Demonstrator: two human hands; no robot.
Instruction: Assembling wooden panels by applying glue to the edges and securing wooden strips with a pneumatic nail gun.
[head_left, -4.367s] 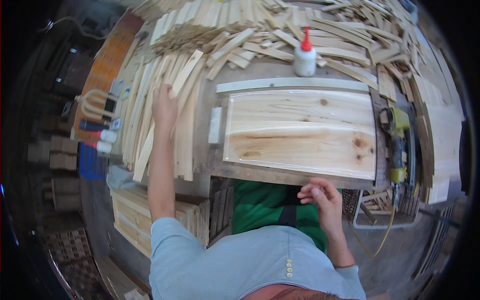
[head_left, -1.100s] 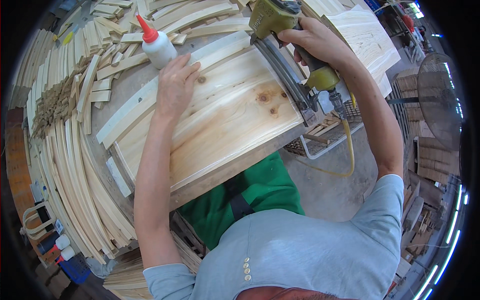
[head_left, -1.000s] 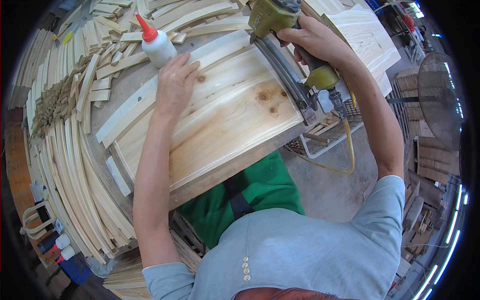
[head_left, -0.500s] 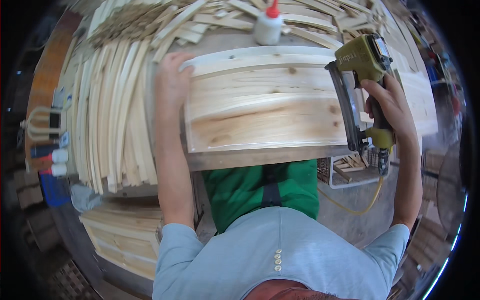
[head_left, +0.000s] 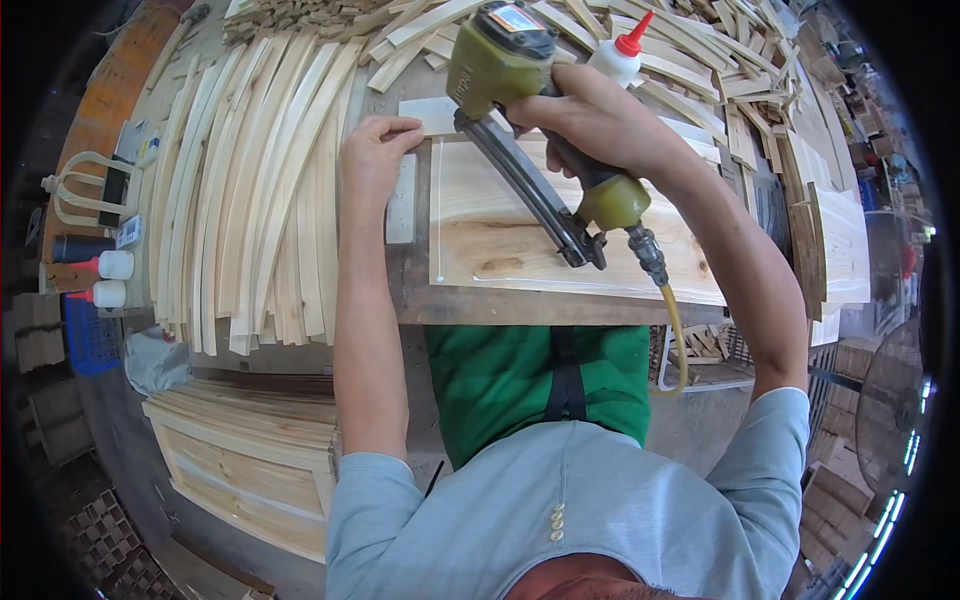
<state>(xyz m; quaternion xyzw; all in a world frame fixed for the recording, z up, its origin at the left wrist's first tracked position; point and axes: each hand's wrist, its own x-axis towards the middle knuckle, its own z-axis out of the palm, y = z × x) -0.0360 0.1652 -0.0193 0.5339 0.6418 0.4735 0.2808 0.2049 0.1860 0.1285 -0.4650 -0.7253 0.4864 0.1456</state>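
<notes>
We have the panel [head_left: 470, 220] lying flat near the front edge of the table [head_left: 520, 308]. Above it we hold the nailer [head_left: 522, 185], our right hand [head_left: 605, 115] wrapped round its handle; squaring it up before pressing the nose down should give the cleanest seat. Our left hand [head_left: 372, 155] has its fingers bent at the left end of the strip [head_left: 430, 113], by the panel's far left corner; we cannot tell whether it grips. We should steady that end, fingertips clear of the nose, without smearing the white line [head_left: 440, 277].
</notes>
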